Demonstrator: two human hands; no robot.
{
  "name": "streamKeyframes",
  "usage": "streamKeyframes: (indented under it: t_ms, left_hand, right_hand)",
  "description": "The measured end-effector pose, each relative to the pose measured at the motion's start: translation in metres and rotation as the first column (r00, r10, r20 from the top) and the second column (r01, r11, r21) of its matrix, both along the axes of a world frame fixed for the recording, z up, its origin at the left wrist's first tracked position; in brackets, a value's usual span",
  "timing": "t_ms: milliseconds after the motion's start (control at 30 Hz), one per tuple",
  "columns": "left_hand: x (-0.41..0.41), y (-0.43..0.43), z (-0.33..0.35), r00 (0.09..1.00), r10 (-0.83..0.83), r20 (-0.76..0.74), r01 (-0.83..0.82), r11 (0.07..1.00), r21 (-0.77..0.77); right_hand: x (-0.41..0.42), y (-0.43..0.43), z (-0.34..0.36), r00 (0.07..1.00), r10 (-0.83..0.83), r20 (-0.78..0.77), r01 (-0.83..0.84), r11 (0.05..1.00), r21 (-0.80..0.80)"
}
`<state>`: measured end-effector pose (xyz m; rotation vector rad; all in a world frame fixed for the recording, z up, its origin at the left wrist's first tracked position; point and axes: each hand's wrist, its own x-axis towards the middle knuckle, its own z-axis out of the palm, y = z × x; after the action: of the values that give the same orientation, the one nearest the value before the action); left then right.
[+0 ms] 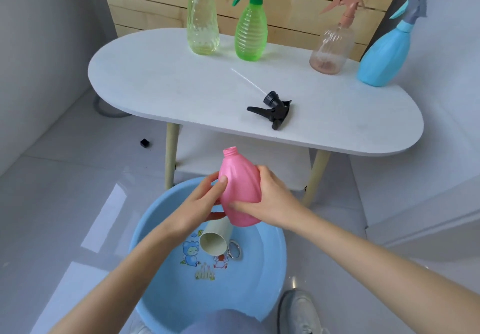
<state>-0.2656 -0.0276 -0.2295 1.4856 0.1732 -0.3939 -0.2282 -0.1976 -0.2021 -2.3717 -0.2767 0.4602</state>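
Working above the round blue plastic basin (272, 255), I clasp the opaque pink plastic bottle (240, 185) with left hand (202, 201) and right hand (270, 201); better keep its open neck upright before fetching the black trigger sprayer (272, 109) from the white table (181, 87).

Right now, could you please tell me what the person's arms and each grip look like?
The left forearm and the right forearm are bare to the picture's edge; no sleeves show. The left grip and the right grip are bare too: no gloves, rings, watch or bracelet can be seen.
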Motion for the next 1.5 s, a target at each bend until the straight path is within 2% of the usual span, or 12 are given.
streamKeyframes:
  t_ms: [100,233,367,433,533,600,800,867,933,1067,1267,1500]
  left_hand:
    - [-0.001,0.001,-0.020,0.998,0.056,-0.035,-0.054,0.996,0.077]
    - [-0.005,0.009,-0.070,0.987,0.141,-0.077,-0.114,0.953,0.280]
    - [-0.018,0.020,-0.117,0.978,0.169,-0.119,-0.096,0.882,0.461]
    - [-0.029,0.028,-0.136,0.982,0.174,-0.074,-0.095,0.794,0.600]
    - [-0.049,0.049,-0.160,0.997,0.070,-0.023,-0.017,0.525,0.851]
    - [-0.062,0.062,-0.173,1.000,-0.025,0.005,0.005,0.390,0.921]
    - [-0.081,0.083,-0.196,0.946,-0.225,0.233,-0.195,0.178,0.965]
    - [-0.087,0.089,-0.200,0.928,-0.275,0.252,-0.226,0.121,0.966]
    - [-0.091,0.097,-0.203,0.939,-0.277,0.202,-0.191,0.068,0.979]
    - [-0.096,0.105,-0.214,0.968,-0.213,0.134,-0.130,0.034,0.991]
    - [-0.094,0.096,-0.222,0.991,-0.092,0.098,-0.089,0.096,0.991]
    - [-0.092,0.092,-0.224,0.995,-0.024,0.092,-0.090,0.087,0.992]
  right_hand:
    - [0.007,0.003,-0.025,0.997,-0.001,-0.071,0.002,1.000,0.004]
    - [0.011,0.007,-0.071,0.988,0.048,-0.149,-0.062,0.994,-0.088]
    - [0.011,0.004,-0.122,0.969,0.036,-0.244,-0.086,0.977,-0.197]
    - [0.011,0.003,-0.145,0.955,0.033,-0.293,-0.104,0.967,-0.231]
    - [0.011,0.004,-0.173,0.945,0.020,-0.327,-0.118,0.953,-0.281]
    - [0.010,0.005,-0.190,0.948,0.000,-0.320,-0.110,0.940,-0.324]
    - [-0.001,0.012,-0.226,0.941,-0.052,-0.334,-0.099,0.902,-0.420]
    - [-0.005,0.021,-0.232,0.942,-0.042,-0.334,-0.110,0.899,-0.423]
    - [-0.007,0.033,-0.235,0.944,-0.026,-0.329,-0.120,0.901,-0.416]
    - [-0.011,0.052,-0.242,0.952,-0.007,-0.305,-0.128,0.899,-0.419]
    - [-0.018,0.041,-0.251,0.947,0.018,-0.320,-0.173,0.870,-0.463]
    - [-0.027,0.026,-0.256,0.967,-0.050,-0.249,-0.073,0.884,-0.461]
